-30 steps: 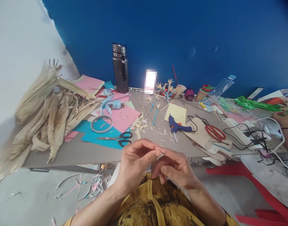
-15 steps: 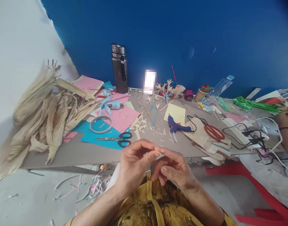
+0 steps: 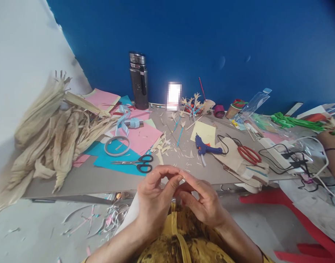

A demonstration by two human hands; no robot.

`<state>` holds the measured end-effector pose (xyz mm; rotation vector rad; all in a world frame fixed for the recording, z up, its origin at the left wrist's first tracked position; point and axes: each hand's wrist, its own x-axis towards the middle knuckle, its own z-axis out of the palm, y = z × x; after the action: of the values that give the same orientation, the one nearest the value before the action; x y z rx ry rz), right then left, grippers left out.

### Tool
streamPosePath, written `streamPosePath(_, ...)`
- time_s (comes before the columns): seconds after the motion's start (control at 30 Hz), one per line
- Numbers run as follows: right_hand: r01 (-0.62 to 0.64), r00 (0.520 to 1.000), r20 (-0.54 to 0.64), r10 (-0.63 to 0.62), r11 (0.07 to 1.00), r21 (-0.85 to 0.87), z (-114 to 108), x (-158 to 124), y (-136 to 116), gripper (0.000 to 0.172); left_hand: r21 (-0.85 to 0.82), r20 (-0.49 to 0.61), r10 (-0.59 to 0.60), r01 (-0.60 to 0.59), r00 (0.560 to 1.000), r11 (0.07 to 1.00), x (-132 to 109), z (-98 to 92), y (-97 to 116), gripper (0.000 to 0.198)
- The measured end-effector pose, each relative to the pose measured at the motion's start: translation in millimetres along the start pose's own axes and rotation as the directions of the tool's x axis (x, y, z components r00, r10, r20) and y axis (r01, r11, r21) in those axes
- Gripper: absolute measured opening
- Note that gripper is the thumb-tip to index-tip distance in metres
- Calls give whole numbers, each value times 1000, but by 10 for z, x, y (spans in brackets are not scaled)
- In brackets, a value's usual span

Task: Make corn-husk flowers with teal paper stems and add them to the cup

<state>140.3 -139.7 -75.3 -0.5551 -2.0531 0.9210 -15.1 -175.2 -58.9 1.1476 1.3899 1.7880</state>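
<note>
My left hand (image 3: 158, 197) and my right hand (image 3: 204, 201) meet at their fingertips over my lap, just off the table's front edge. Thumb and forefinger of the left are pinched together. A tiny pale bit shows at the touching fingertips, too small to name. The right forefinger presses against that spot, its thumb and other fingers curled below. Beyond my hands lie black-handled scissors (image 3: 144, 163), a blue glue gun (image 3: 207, 147) and cut husk scraps (image 3: 162, 148). Farther back are small husk flowers on blue stems (image 3: 180, 136).
Dried corn husks (image 3: 63, 135) cover the table's left. A grey tape roll (image 3: 116, 146) rests on coloured paper. A dark flask (image 3: 138, 82) stands by the wall. At right are red-handled scissors (image 3: 249, 155), a power strip (image 3: 282, 155), a red chair (image 3: 296, 215) and another person's arm (image 3: 331, 153).
Both hands have come slightly lower and closer to me, fingertips still together. The right thumb has moved in nearer the left hand. Objects on the table stay put.
</note>
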Motion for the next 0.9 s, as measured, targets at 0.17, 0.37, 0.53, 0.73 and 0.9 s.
streamPosePath(0.17, 3, 1000, -16, -5, 993, -116, 7, -24, 5, 60, 156, -2, 150, -148, 989, 977, -19, -3, -17, 17)
streamPosePath(0.37, -47, 999, -7, 47, 998, -34, 32, -60, 3, 59, 212, 29, 279, -279, 960, 937, -30, -9, -35, 19)
streamPosePath(0.53, -66, 998, -9, 66, 998, -4, 66, -65, 5, 58, 174, 0, 139, -137, 990, 975, -65, -5, -20, 13)
streamPosePath(0.73, 9, 999, -37, -11, 998, -68, 96, -47, 12, 58, 254, -16, 215, -204, 976, 945, -59, -14, -13, 16)
streamPosePath(0.9, -56, 998, -21, 55, 997, -60, 96, -54, -2, 56, 240, 11, 306, -300, 952, 923, -70, -28, -64, 21)
